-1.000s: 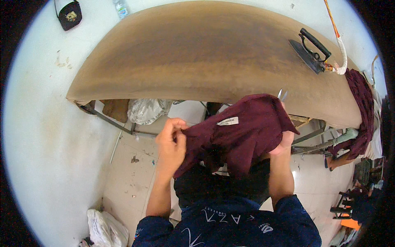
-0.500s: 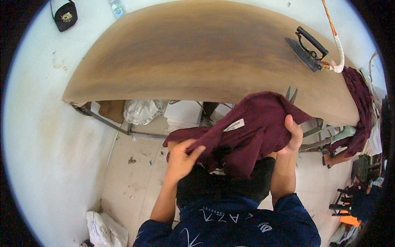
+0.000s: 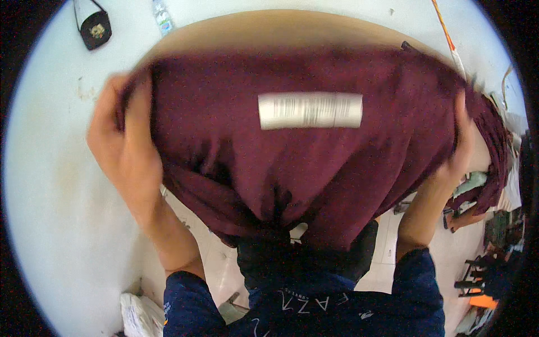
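A maroon garment [image 3: 314,163] is stretched wide between my hands, close to the camera. My left hand [image 3: 126,123] grips its upper left edge, with the fingers wrapped around the cloth. On the other side, my right hand [image 3: 461,135] holds the right edge, the thumb lying along the front. A white label [image 3: 310,110] with printed bars sits on the upper middle of the cloth. Folds hang down from there toward my lap. The garment covers most of the table [image 3: 281,25] and nearly all of an iron, whose black handle tip [image 3: 406,46] peeks over the top edge.
An orange and white cord [image 3: 443,28] runs down at the upper right. More maroon cloth [image 3: 494,135] hangs over the table's right end, near another person's foot [image 3: 457,220]. A plastic bottle [image 3: 163,18] and a small black bag [image 3: 95,31] are at the upper left.
Both hands have lifted the garment up toward the camera and moved apart, spreading it wide. The label now faces me squarely, and the scissors seen on the table before are hidden.
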The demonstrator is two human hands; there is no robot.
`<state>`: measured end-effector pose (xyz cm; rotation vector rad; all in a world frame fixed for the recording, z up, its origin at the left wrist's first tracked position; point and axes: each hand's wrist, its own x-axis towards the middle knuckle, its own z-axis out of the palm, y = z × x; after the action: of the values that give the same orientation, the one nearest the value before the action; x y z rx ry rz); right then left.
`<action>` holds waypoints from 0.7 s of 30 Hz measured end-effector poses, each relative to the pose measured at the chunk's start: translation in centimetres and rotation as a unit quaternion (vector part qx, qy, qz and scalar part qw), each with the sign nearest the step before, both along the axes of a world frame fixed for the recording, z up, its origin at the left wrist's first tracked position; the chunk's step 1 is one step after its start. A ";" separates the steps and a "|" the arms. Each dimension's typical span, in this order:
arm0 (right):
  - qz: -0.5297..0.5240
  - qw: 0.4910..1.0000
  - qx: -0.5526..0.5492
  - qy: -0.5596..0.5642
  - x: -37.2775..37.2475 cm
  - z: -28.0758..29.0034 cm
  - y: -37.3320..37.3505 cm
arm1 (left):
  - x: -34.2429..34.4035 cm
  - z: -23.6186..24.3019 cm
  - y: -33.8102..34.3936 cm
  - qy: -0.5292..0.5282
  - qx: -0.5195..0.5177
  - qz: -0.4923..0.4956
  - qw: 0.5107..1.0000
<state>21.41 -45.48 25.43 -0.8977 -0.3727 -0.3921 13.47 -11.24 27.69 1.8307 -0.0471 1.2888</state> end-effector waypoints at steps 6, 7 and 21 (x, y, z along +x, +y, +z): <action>-0.300 0.809 -0.506 0.009 13.0 2.5 1.4 | 13.2 -0.8 -0.1 0.065 0.292 0.276 0.913; -0.363 0.717 -0.595 -0.030 15.8 -0.6 1.0 | 15.0 -3.7 -1.0 0.083 0.363 0.364 0.854; -0.396 0.634 -0.663 -0.046 10.1 -10.4 4.3 | 13.4 -11.9 -5.4 0.153 0.290 -0.070 0.942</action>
<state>31.46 -41.19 15.04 -2.5613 -0.3030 -1.0252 26.84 -16.67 15.77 2.4613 -0.4198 0.9313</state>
